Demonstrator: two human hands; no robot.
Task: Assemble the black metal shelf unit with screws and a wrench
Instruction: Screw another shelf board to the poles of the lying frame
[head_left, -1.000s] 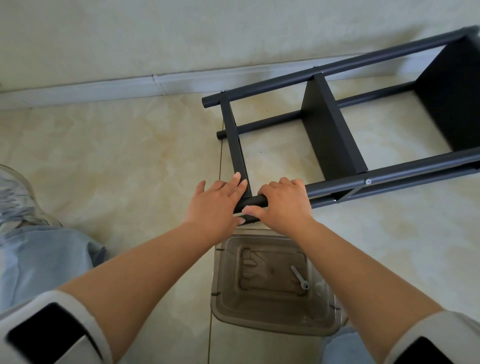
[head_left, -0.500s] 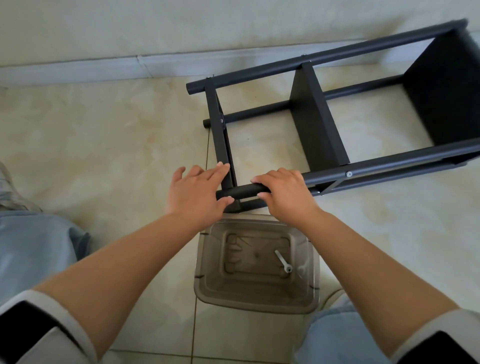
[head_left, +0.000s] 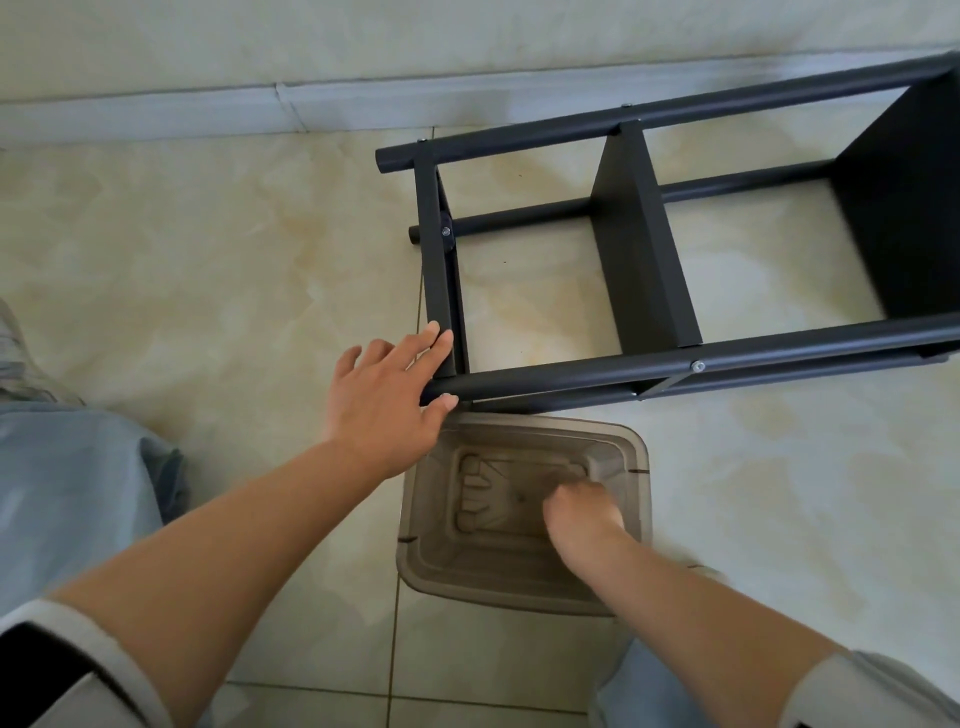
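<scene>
The black metal shelf unit lies on its side on the tiled floor, its near tube running left to right. Silver screws show at a joint on the near tube and on the end crossbar. My left hand rests on the frame's left corner, with straight fingers on the crossbar and the thumb at the tube's end. My right hand is down inside a translucent brown bin, blurred, with its fingers pointing down and hidden. No wrench is visible; my right hand covers the spot where it lay.
The bin stands on the floor just in front of the shelf's near tube. A wall with a pale baseboard runs behind the shelf. My knees in light jeans frame the lower corners.
My right hand let go of the near tube and dropped into the bin, over the spot where the wrench lay. My left hand stays on the frame's corner.
</scene>
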